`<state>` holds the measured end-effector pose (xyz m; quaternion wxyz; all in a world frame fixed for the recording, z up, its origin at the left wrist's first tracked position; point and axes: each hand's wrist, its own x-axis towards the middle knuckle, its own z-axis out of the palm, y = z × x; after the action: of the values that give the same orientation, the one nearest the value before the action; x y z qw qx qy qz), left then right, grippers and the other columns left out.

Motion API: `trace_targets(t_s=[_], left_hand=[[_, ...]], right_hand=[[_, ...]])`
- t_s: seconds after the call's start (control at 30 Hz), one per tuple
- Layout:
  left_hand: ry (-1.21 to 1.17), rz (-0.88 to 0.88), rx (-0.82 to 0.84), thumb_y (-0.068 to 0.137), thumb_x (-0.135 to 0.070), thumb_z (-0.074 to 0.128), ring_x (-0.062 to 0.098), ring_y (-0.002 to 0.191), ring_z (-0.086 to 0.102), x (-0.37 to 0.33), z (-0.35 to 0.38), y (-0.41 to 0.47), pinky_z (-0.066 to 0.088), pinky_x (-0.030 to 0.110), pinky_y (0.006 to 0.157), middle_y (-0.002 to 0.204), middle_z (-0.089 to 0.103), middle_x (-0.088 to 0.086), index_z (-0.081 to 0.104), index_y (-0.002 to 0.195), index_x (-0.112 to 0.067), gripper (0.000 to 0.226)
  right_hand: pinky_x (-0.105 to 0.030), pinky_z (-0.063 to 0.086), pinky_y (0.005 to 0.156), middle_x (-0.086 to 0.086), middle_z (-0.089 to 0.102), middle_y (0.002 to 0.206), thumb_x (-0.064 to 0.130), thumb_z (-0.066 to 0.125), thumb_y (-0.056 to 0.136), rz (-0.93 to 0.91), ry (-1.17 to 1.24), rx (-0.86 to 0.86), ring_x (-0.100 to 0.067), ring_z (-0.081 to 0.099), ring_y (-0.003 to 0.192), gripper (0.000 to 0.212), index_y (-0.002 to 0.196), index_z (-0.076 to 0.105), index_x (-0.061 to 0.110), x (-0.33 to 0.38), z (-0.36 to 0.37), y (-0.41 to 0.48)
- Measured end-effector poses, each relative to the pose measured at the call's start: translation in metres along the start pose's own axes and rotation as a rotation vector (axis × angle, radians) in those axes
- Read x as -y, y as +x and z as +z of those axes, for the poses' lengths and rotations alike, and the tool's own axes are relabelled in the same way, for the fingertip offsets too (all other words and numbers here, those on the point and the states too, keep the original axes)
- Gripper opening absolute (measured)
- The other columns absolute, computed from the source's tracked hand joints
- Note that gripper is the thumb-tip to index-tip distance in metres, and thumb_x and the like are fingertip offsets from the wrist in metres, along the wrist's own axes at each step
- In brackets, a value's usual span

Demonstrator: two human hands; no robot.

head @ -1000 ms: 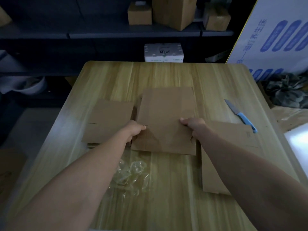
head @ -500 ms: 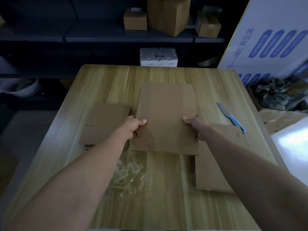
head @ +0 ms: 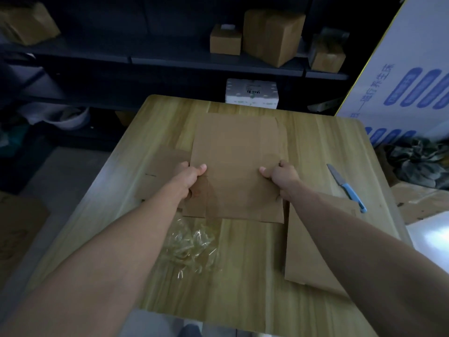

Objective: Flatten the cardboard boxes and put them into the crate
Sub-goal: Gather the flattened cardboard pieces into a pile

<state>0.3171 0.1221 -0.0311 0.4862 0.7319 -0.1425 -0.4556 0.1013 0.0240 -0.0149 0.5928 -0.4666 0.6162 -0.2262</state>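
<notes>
Fingers (head: 202,168) of the left hand (head: 189,177) are clamped on the left edge of the flattened cardboard box (head: 238,161), with the thumb laid on its upper face. The fingers (head: 282,164) of the right hand (head: 283,178) are clamped in the same way on the right edge. The flattened cardboard box is held between both hands over the middle of the wooden surface (head: 243,276), with its long side running away from the person. Whether it is raised clear of the surface or resting on it cannot be told. Its near left corner overlaps a second flat cardboard piece (head: 162,171), which lies on the surface to the left. A third flat cardboard piece (head: 306,251) lies to the right, partly covered by the right forearm. A crumpled clump of clear tape (head: 189,242) lies on the surface just in front of the held box, between the two forearms. A knife with a blue handle (head: 346,187) is placed near the right edge of the surface, apart from the cardboard. Behind the surface, closed brown boxes (head: 272,37) are stored on a dark shelf (head: 170,58), and a white box (head: 251,93) stands below them. A large white carton with blue print (head: 413,81) stands at the far right.
</notes>
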Motion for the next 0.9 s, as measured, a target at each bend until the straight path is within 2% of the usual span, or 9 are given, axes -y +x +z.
trace_targets(t_s=[0.13,0.2,0.27,0.4,0.47,0.6,0.7,0.83,0.9], left_hand=[[-0.086,-0.024,0.024,0.081,-0.020,0.073,0.030,0.091,0.065,-0.002,-0.026,-0.002,0.054,0.046,0.082,0.109,0.067,0.015,0.058,0.112,-0.005,0.038],[-0.148,-0.036,0.038,0.078,-0.027,0.076,0.029,0.090,0.066,-0.001,-0.037,-0.006,0.055,0.048,0.079,0.107,0.068,0.013,0.055,0.115,-0.010,0.046],[-0.166,-0.015,0.018,0.079,-0.028,0.075,0.027,0.089,0.065,-0.002,-0.043,-0.007,0.055,0.040,0.074,0.108,0.067,0.009,0.054,0.117,-0.012,0.046],[-0.080,0.070,-0.035,0.083,-0.020,0.071,0.014,0.073,0.060,-0.008,-0.047,-0.009,0.046,0.024,0.056,0.100,0.063,0.005,0.057,0.115,-0.008,0.037],[-0.041,0.076,-0.018,0.083,-0.018,0.071,0.013,0.071,0.060,-0.007,-0.050,-0.011,0.046,0.024,0.056,0.101,0.063,0.007,0.058,0.116,-0.006,0.037],[0.012,0.073,-0.088,0.081,-0.019,0.073,0.023,0.085,0.061,0.001,-0.067,-0.020,0.049,0.029,0.072,0.106,0.065,0.010,0.059,0.116,-0.005,0.040],[0.009,0.068,-0.182,0.081,-0.022,0.074,0.022,0.079,0.061,0.009,-0.093,-0.033,0.049,0.026,0.063,0.103,0.064,0.009,0.059,0.112,-0.007,0.037],[0.013,0.045,-0.295,0.080,-0.026,0.075,0.023,0.082,0.063,0.027,-0.118,-0.054,0.050,0.029,0.067,0.105,0.066,0.010,0.060,0.114,-0.006,0.043],[0.013,0.036,-0.299,0.079,-0.027,0.075,0.024,0.083,0.064,0.034,-0.118,-0.066,0.051,0.029,0.064,0.102,0.067,0.010,0.061,0.113,-0.006,0.042]], right_hand=[[-0.044,0.054,0.089,-0.007,0.064,0.119,0.013,0.077,0.078,-0.067,0.025,0.021,-0.026,0.063,0.103,0.052,0.125,0.055,0.010,0.015,0.022,0.000],[-0.037,0.054,0.084,-0.002,0.064,0.115,0.011,0.074,0.081,-0.102,0.021,0.046,-0.023,0.062,0.099,0.047,0.124,0.055,0.010,0.022,0.032,-0.003],[-0.033,0.051,0.080,0.000,0.061,0.111,0.015,0.074,0.081,-0.110,0.008,0.072,-0.021,0.059,0.097,0.050,0.126,0.053,0.010,0.024,0.038,-0.006],[-0.038,0.051,0.093,-0.007,0.061,0.123,0.022,0.072,0.084,-0.066,-0.046,0.074,-0.025,0.060,0.108,0.054,0.130,0.052,0.005,0.013,0.044,-0.004],[-0.034,0.051,0.086,-0.007,0.063,0.118,0.020,0.065,0.089,-0.042,-0.070,0.050,-0.023,0.060,0.101,0.041,0.127,0.056,0.006,0.003,0.042,-0.005],[-0.028,0.050,0.067,-0.006,0.064,0.097,0.020,0.058,0.093,-0.009,-0.029,0.012,-0.018,0.062,0.079,0.028,0.118,0.059,0.007,-0.010,0.036,-0.004],[-0.024,0.046,0.061,-0.004,0.059,0.084,0.019,0.053,0.095,-0.006,-0.043,0.041,-0.015,0.059,0.072,0.010,0.104,0.054,0.014,-0.009,0.043,-0.008],[-0.026,0.045,0.061,-0.004,0.059,0.083,0.022,0.054,0.094,-0.085,-0.164,0.098,-0.020,0.059,0.082,0.021,0.110,0.060,0.010,-0.006,0.058,-0.015],[-0.031,0.045,0.066,-0.004,0.058,0.078,0.024,0.056,0.093,-0.116,-0.213,0.103,-0.021,0.057,0.081,0.029,0.109,0.062,0.000,-0.008,0.057,-0.019]])
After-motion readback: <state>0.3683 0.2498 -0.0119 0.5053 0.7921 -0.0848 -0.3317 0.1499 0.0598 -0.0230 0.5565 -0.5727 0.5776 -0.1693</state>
